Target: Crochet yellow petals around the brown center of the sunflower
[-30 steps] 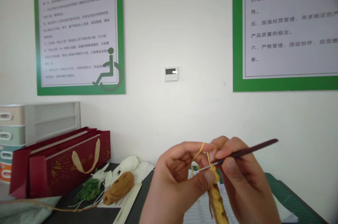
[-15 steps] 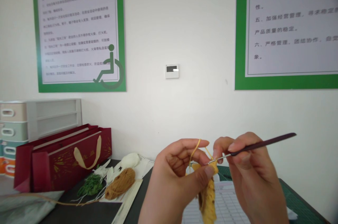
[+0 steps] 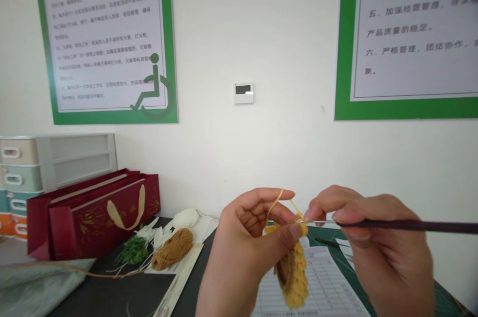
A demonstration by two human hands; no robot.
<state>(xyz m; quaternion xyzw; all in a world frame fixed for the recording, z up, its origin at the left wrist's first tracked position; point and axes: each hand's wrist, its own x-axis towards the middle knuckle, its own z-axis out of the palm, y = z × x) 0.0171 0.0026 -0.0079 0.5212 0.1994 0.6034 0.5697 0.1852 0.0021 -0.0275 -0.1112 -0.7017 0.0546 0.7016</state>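
My left hand is closed, pinching the top of a yellow crocheted piece between thumb and fingers. A strand of yellow yarn loops over its index finger. My right hand is closed on a dark crochet hook, held nearly level. The hook's metal tip meets the top edge of the crocheted piece by my left thumb. The piece hangs down between both hands above a printed sheet.
On the dark table lie a brown yarn skein, green yarn, white yarn and a printed sheet on a green cutting mat. Red gift bags and plastic drawers stand at the left wall.
The hook's handle has swung down from a raised slant to nearly level and further right. The crocheted piece has turned, showing its wider face. The view has dipped slightly.
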